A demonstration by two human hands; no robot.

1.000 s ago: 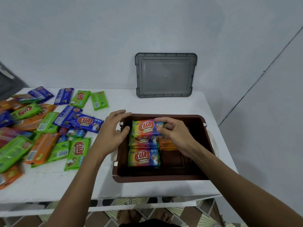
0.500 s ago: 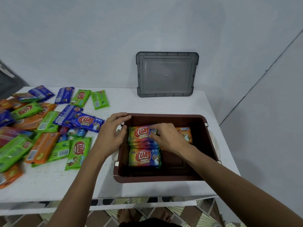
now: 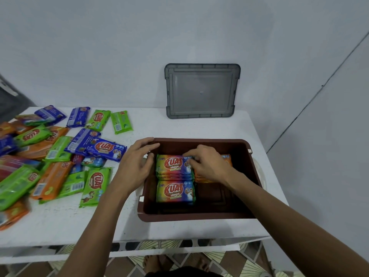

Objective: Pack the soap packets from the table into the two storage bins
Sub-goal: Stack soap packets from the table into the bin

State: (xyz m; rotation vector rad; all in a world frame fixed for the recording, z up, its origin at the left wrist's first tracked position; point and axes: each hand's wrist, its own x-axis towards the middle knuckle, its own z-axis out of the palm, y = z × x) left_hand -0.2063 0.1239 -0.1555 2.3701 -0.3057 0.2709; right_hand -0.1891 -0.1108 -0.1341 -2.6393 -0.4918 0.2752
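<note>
Left of the left hand (image 3: 133,166), loose soap packets (image 3: 95,182) lie scattered on the white desk (image 3: 60,222). That hand holds the far left rim of the brown bin (image 3: 199,217), fingers curved over the edge. Between the hands, inside the bin, a rainbow packet (image 3: 171,166) tops a stack, with another (image 3: 174,191) nearer. The right hand (image 3: 209,166) pinches the top packet's right end with bent fingers, over orange packets (image 3: 227,158). Beyond it a grey lid (image 3: 201,90) leans on the wall.
</note>
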